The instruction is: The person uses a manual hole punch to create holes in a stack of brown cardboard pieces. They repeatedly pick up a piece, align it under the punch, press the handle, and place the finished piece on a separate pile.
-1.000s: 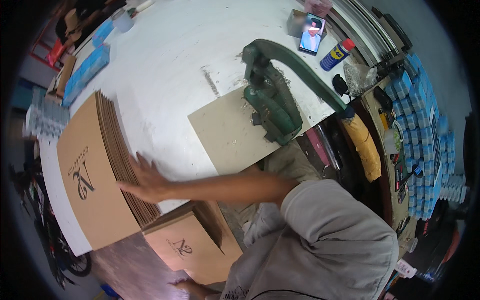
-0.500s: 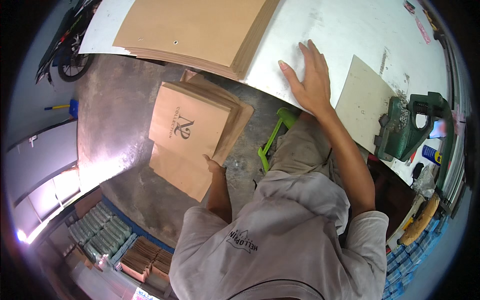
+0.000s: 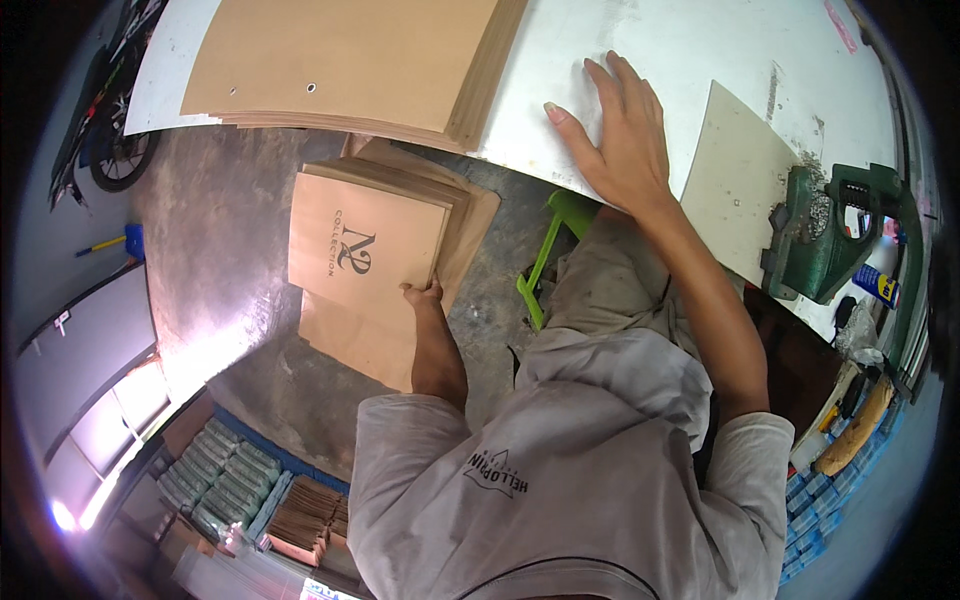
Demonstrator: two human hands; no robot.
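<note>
My left hand (image 3: 424, 295) grips the right edge of the printed brown paper bags (image 3: 315, 225), thumb on top and the other fingers mostly hidden. These bags lie in a low stack, with a plain brown sheet (image 3: 350, 340) showing below them and more brown paper (image 3: 478, 215) to their right. My right hand (image 3: 630, 140) rests open on the white tabletop (image 3: 560, 60), fingers spread, holding nothing. To its left on the table is a thick stack of flat brown sheets (image 3: 340, 60) with small eyelets near the front edge.
At the right stands a green hand-press tool (image 3: 825, 235) beside a pale board (image 3: 735, 180). A blue can (image 3: 876, 285) is near it. A bright green stool frame (image 3: 543, 265) is by my leg. Bundled brown bags (image 3: 305, 515) lie at the lower left, a bicycle (image 3: 120, 160) at the upper left.
My left hand has shifted up along the edge of the printed bags. The view has tilted a little. My right hand stays on the tabletop.
</note>
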